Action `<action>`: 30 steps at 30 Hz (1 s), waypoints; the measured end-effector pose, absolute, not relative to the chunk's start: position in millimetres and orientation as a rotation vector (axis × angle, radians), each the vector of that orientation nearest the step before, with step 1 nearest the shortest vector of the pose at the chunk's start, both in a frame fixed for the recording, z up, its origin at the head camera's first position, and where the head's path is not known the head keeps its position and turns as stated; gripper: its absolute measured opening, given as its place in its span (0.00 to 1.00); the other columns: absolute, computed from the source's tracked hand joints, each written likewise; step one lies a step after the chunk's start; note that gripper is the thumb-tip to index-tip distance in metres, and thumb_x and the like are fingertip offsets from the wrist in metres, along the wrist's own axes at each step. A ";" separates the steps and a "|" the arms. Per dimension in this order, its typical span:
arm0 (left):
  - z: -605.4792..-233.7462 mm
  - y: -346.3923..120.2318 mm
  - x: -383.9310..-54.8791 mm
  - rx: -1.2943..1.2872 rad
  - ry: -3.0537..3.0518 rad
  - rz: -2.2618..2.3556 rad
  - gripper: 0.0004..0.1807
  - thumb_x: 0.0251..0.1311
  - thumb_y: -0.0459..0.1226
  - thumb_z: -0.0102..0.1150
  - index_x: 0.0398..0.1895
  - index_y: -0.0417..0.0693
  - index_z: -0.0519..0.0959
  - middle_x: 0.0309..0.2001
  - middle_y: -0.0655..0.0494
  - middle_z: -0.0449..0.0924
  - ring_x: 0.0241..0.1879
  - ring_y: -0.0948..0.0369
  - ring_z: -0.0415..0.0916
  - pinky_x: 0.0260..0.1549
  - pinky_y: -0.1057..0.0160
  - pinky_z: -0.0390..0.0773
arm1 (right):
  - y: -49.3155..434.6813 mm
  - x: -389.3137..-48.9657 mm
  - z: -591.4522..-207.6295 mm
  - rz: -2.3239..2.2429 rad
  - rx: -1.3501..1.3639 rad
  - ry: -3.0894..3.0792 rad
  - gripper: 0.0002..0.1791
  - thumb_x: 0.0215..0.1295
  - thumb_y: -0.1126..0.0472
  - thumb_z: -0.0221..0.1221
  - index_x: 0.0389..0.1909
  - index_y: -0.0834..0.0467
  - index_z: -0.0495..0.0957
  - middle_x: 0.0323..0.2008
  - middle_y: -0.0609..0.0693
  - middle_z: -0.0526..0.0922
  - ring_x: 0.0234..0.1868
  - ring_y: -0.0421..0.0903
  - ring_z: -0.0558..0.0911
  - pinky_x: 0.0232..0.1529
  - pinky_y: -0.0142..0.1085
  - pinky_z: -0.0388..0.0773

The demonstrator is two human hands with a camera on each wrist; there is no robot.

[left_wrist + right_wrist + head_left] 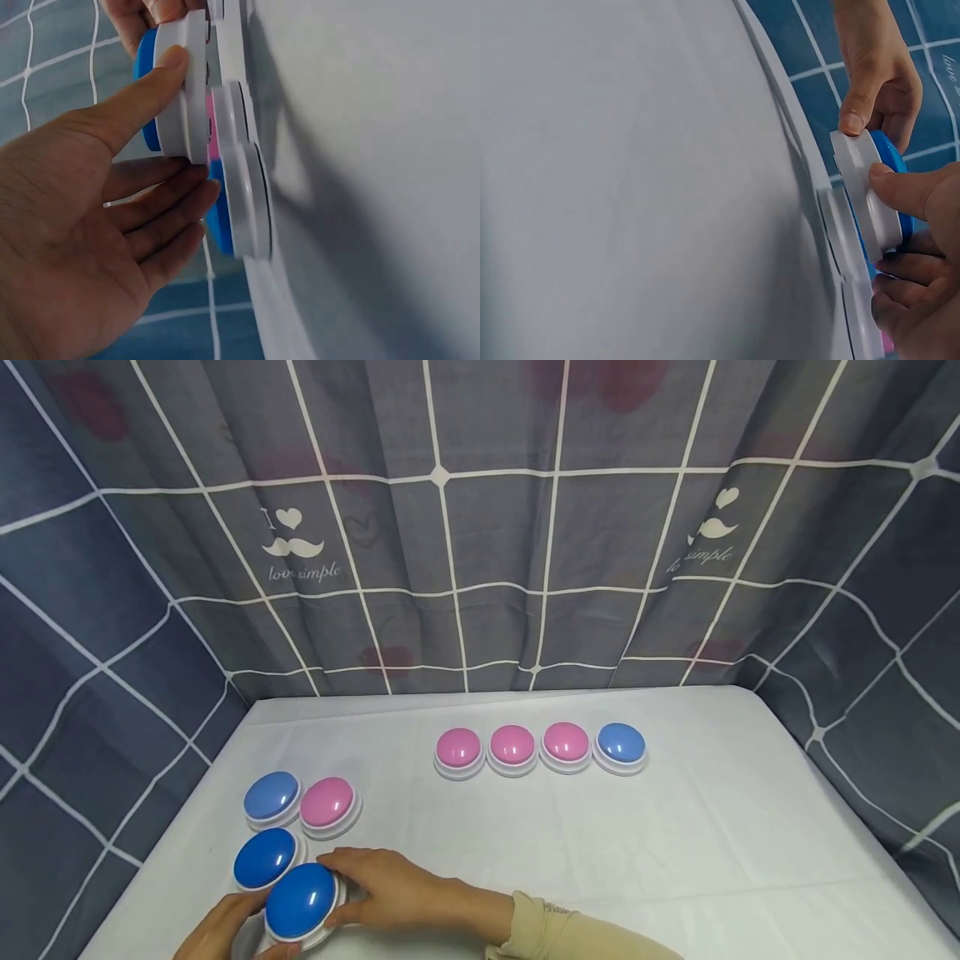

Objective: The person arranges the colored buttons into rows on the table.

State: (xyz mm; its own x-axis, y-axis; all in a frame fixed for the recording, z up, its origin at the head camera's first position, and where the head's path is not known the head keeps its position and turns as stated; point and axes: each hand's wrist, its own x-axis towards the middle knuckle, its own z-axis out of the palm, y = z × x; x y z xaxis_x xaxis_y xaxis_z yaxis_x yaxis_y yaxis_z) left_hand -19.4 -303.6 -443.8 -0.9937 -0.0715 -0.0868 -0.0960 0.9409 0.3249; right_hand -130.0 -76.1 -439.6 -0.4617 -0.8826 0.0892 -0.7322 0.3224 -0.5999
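Observation:
Both hands hold a large push button [301,900] with a blue domed top and white base, at the table's near left. In the left wrist view the button [180,97] is tilted on edge to the camera and its base stands off the white tabletop. My left hand [225,924] grips its left and near side, thumb [154,86] on the white rim. Opposite, my right hand [408,889] pinches the rim between thumb and fingers. Just behind it sit another blue button [265,857], a lighter blue button [272,795] and a pink button [327,802].
Farther back, a row on the white table [712,827] has three pink buttons, the middle one [512,745] among them, and a blue button [621,743] at its right end. A grey checked curtain [495,543] encloses the back and both sides.

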 end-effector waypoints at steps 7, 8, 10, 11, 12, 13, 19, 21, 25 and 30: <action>-420.0 -269.8 -55.3 -0.202 2.923 0.560 0.54 0.38 0.69 0.70 0.62 0.39 0.73 0.58 0.35 0.73 0.55 0.31 0.70 0.42 0.34 0.78 | -42.7 -144.8 -435.8 -1.008 -1.420 2.336 0.36 0.68 0.46 0.61 0.74 0.53 0.62 0.70 0.43 0.68 0.69 0.37 0.65 0.65 0.33 0.66; -417.8 -264.1 -58.2 -0.196 2.920 0.576 0.54 0.38 0.69 0.70 0.63 0.40 0.74 0.58 0.36 0.73 0.55 0.31 0.70 0.42 0.33 0.77 | -37.3 -147.0 -436.0 -1.023 -1.416 2.341 0.36 0.69 0.47 0.61 0.74 0.53 0.62 0.70 0.44 0.68 0.70 0.38 0.65 0.65 0.34 0.66; -413.7 -252.3 -64.1 -0.180 2.922 0.598 0.54 0.38 0.69 0.70 0.63 0.41 0.74 0.59 0.37 0.73 0.56 0.32 0.70 0.43 0.32 0.76 | -26.4 -151.2 -437.3 -1.052 -1.413 2.355 0.36 0.68 0.48 0.61 0.73 0.54 0.63 0.70 0.45 0.69 0.70 0.40 0.66 0.65 0.36 0.66; -412.2 -246.5 -66.7 -0.169 2.928 0.610 0.53 0.38 0.69 0.70 0.62 0.42 0.75 0.59 0.37 0.74 0.57 0.32 0.70 0.44 0.31 0.75 | -21.1 -153.0 -438.0 -1.063 -1.411 2.360 0.36 0.68 0.48 0.61 0.73 0.55 0.63 0.70 0.46 0.69 0.70 0.41 0.66 0.65 0.37 0.66; -411.0 -241.0 -69.4 -0.155 2.935 0.623 0.53 0.38 0.69 0.70 0.62 0.42 0.75 0.59 0.38 0.74 0.57 0.33 0.70 0.45 0.31 0.74 | -15.9 -154.7 -438.8 -1.074 -1.412 2.367 0.36 0.68 0.48 0.62 0.73 0.55 0.63 0.69 0.47 0.69 0.70 0.42 0.66 0.65 0.37 0.66; -409.9 -235.8 -71.7 -0.143 2.943 0.628 0.52 0.38 0.69 0.70 0.61 0.43 0.76 0.59 0.39 0.75 0.57 0.34 0.70 0.46 0.31 0.74 | -10.8 -156.5 -440.2 -1.083 -1.422 2.381 0.36 0.68 0.49 0.62 0.73 0.56 0.63 0.69 0.48 0.70 0.70 0.42 0.67 0.65 0.38 0.67; -410.6 -209.5 -84.2 -0.049 2.988 0.709 0.46 0.39 0.66 0.72 0.58 0.46 0.79 0.55 0.47 0.78 0.55 0.42 0.75 0.48 0.38 0.77 | 18.6 -163.0 -448.9 -1.133 -1.401 2.441 0.36 0.67 0.51 0.64 0.72 0.57 0.64 0.68 0.49 0.71 0.69 0.44 0.69 0.66 0.40 0.67; -412.8 -202.6 -88.7 0.015 3.014 0.731 0.43 0.40 0.64 0.73 0.56 0.47 0.80 0.51 0.52 0.79 0.53 0.48 0.77 0.48 0.42 0.79 | 27.5 -164.5 -450.5 -1.149 -1.366 2.444 0.36 0.67 0.51 0.64 0.72 0.56 0.64 0.67 0.49 0.72 0.68 0.45 0.69 0.66 0.41 0.66; -417.3 -191.2 -99.1 0.155 3.068 0.761 0.37 0.40 0.60 0.77 0.52 0.48 0.82 0.45 0.59 0.80 0.49 0.56 0.78 0.48 0.48 0.81 | 43.1 -167.2 -451.9 -1.178 -1.305 2.457 0.36 0.66 0.52 0.65 0.72 0.57 0.64 0.67 0.49 0.72 0.69 0.45 0.69 0.67 0.42 0.65; -423.3 -182.3 -113.2 0.354 3.146 0.740 0.35 0.39 0.55 0.80 0.49 0.47 0.83 0.44 0.60 0.81 0.47 0.58 0.79 0.47 0.52 0.81 | 57.3 -170.1 -453.4 -1.202 -1.248 2.480 0.36 0.65 0.54 0.66 0.71 0.57 0.65 0.67 0.49 0.72 0.69 0.45 0.69 0.68 0.43 0.64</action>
